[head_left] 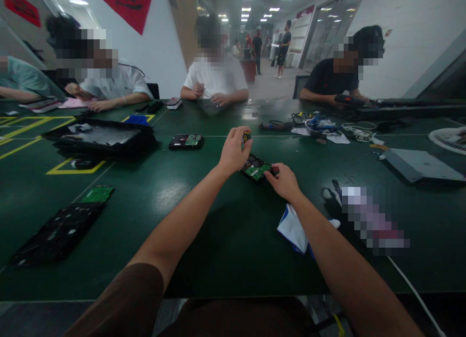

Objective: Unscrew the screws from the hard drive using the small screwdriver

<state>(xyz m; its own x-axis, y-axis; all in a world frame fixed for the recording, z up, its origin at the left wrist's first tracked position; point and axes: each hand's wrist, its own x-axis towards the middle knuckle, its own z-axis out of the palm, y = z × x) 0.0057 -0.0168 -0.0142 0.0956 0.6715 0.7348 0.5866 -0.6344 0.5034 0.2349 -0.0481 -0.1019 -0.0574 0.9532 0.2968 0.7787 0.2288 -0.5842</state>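
Observation:
A hard drive (pixel 257 169) with a green circuit board lies on the table in front of me. Over its far left part is my left hand (pixel 236 150), its fingers closed around a short dark and yellow handle (pixel 247 136) that looks like a screwdriver's; its lower end is hidden. With thumb and fingers, my right hand (pixel 284 180) pinches the right edge of the hard drive. A white and blue cloth (pixel 293 228) sits beside my right forearm.
Another drive (pixel 186 141) lies farther off. A long black part (pixel 61 230) is at left, behind it a black tray (pixel 102 133). Cables (pixel 322 124) and a grey metal case (pixel 424 164) lie right. Across the table, several people sit, including a person in white (pixel 214 82).

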